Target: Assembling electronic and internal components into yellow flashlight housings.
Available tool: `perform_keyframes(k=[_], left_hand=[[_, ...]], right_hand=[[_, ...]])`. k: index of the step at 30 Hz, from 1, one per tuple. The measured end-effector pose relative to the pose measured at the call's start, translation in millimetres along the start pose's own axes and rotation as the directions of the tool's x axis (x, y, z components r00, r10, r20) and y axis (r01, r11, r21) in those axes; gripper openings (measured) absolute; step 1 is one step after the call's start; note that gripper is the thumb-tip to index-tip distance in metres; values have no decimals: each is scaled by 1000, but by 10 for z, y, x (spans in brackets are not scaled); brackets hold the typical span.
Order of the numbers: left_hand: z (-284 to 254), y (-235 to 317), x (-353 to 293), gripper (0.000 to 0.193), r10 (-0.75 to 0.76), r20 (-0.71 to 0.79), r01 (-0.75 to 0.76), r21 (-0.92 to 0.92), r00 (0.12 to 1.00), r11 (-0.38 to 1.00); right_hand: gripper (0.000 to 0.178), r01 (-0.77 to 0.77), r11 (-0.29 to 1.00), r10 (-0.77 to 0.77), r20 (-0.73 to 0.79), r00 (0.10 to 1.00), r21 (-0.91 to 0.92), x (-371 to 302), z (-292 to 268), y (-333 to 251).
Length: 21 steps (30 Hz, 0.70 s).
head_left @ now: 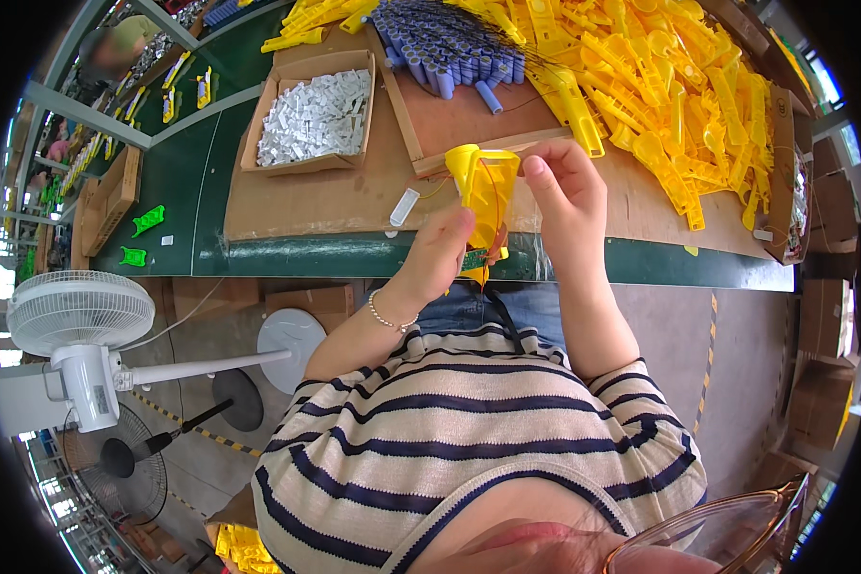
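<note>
My left hand (437, 251) grips a yellow plastic housing (489, 196), a trough-like half shell with a rounded end, above the table's near edge. Inside the shell runs a thin red wire, and a small green circuit board (474, 258) sits by its lower end, next to my left fingers. My right hand (572, 191) is closed in a pinch at the housing's upper right edge; what lies between thumb and forefinger is too small to make out. Left of the housing, a white rectangular piece (405, 207) with a thin yellow wire lies on the cardboard sheet (306, 206).
A carton (249, 153) of small white parts stands at left. Behind my hands, a wooden-edged tray (507, 143) holds purple-blue wired cylinders. Yellow housings (660, 86) are heaped at right. Green pieces (148, 220) lie far left; a white fan (81, 311) stands beside the table.
</note>
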<state>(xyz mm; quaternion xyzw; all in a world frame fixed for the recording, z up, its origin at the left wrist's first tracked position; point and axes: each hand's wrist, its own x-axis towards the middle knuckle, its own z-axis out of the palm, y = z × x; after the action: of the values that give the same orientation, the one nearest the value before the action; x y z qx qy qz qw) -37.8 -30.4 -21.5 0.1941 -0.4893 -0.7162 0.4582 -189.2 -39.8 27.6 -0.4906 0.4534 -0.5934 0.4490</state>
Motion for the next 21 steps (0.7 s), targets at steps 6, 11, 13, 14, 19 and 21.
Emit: perform_keyframes(k=[6,11,13,14,19,21], left_hand=[[-186,-111,-54,43,70,-189,-19,261,979,965],[-35,-24,-15,44,199,-206,-129,308,958,943],[-24,-58,-1,45,242,-357,-131,307,902,943],[-37,-58,-2,45,240,-358,-130,305,902,943],[-148,-144,59,44,221,-377,-182,138,900,974],[-80,-82,63,42,271,-370,-208,202,888,957]], right_hand=[[13,164,840,-104,142,984,-517,-187,82,-20],[11,441,686,-438,155,885,-579,-220,125,121],[10,477,612,-462,204,863,-631,-269,192,140],[9,511,532,-481,256,838,-675,-289,229,160],[13,552,459,-520,293,802,-696,-312,291,321],[16,569,441,-531,309,789,-694,-319,297,294]])
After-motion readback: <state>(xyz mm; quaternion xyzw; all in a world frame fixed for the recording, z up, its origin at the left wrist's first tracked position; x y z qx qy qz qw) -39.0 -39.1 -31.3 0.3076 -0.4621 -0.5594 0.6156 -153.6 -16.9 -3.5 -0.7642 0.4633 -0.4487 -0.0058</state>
